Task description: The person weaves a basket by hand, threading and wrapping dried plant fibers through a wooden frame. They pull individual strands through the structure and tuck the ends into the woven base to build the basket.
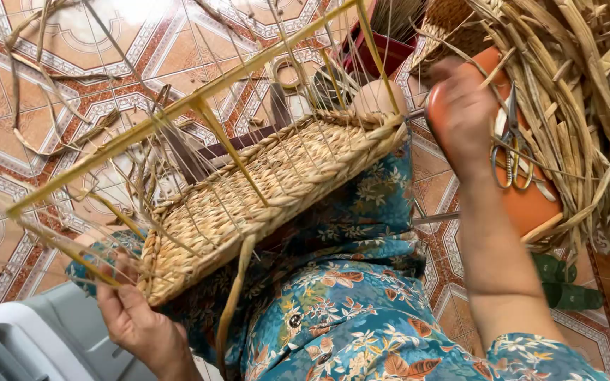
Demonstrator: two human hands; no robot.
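Observation:
A half-woven straw basket [262, 190] on a yellow metal frame [178, 109] lies tilted across my lap, over blue flowered cloth. My left hand [135, 321] grips the basket's near corner at the lower left. A loose straw strand [233, 303] hangs from the woven edge. My right hand [460, 109], blurred, reaches to the upper right. It is at an orange tray [524, 201] holding scissors [513, 152] and lies next to a pile of dried straw [580, 106]. Whether this hand holds anything is not visible.
Patterned floor tiles [51, 134] lie under scattered straw scraps. A dark red container [383, 49] stands beyond the basket. A grey-white plastic object [22, 339] sits at the lower left. Dark green bottles [563, 286] lie at the right near the tray.

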